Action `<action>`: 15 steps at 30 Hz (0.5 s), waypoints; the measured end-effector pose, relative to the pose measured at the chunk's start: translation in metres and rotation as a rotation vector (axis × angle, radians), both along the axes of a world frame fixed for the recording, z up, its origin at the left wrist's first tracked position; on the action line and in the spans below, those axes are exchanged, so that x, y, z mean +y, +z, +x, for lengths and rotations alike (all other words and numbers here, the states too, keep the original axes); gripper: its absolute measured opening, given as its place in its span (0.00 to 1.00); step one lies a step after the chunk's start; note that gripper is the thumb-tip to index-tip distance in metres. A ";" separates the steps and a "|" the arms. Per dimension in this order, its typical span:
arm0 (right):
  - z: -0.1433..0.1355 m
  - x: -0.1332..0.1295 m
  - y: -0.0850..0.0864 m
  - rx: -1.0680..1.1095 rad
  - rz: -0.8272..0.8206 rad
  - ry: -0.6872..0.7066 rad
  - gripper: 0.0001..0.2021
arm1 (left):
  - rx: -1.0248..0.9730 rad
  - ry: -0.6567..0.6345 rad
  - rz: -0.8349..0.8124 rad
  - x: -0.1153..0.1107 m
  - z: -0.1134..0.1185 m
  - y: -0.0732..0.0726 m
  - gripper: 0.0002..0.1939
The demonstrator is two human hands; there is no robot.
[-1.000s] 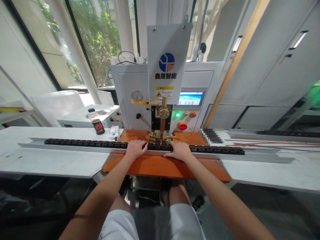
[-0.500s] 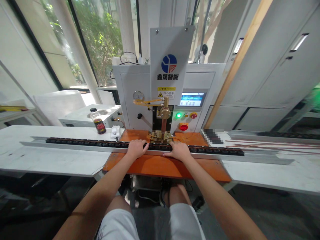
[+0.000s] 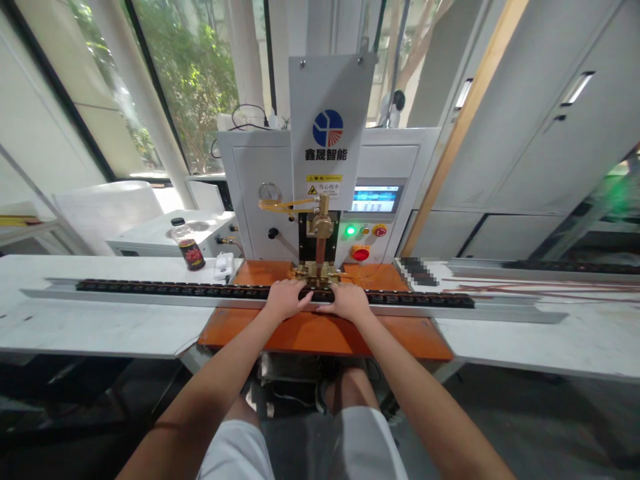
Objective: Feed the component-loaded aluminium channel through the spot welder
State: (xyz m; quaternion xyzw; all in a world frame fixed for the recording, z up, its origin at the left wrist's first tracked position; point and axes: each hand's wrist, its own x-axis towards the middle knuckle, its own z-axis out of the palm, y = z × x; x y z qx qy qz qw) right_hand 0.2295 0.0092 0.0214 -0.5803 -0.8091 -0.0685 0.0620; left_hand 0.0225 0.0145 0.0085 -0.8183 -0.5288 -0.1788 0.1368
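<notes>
A long black segmented strip (image 3: 165, 288) lies in a grey metal channel (image 3: 505, 312) that runs from left to right in front of me. My left hand (image 3: 287, 299) is closed over it, fingers on top and thumb on the near side. Close beside it, my right hand (image 3: 350, 300) grips the same strip and channel with its thumb pointing inward. Just beyond both hands, a copper rod (image 3: 320, 252) of a press-like machine (image 3: 327, 87) reaches down to a brass fixture (image 3: 300, 272) at the strip. My fingertips are partly hidden behind the strip.
An orange board (image 3: 320, 333) lies under the channel, between white tabletops (image 3: 100, 327). A dark-capped bottle (image 3: 191, 250) and a small white object (image 3: 224, 267) stand behind the strip. Further right lie copper-coloured rods (image 3: 480, 293) and a second channel (image 3: 465, 269).
My left hand has moved right along the strip, closer to my right hand. The strip and channel appear slightly further left relative to the machine. The whole view has shifted a little.
</notes>
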 end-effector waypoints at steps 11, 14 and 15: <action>-0.001 0.002 -0.004 0.022 -0.017 -0.022 0.42 | 0.023 0.030 0.010 0.002 0.002 -0.007 0.27; -0.001 0.002 -0.004 0.026 -0.013 -0.023 0.42 | 0.031 0.027 0.017 0.002 0.001 -0.007 0.27; -0.001 0.002 -0.004 0.028 -0.012 -0.024 0.42 | 0.030 0.026 0.017 0.002 0.001 -0.006 0.27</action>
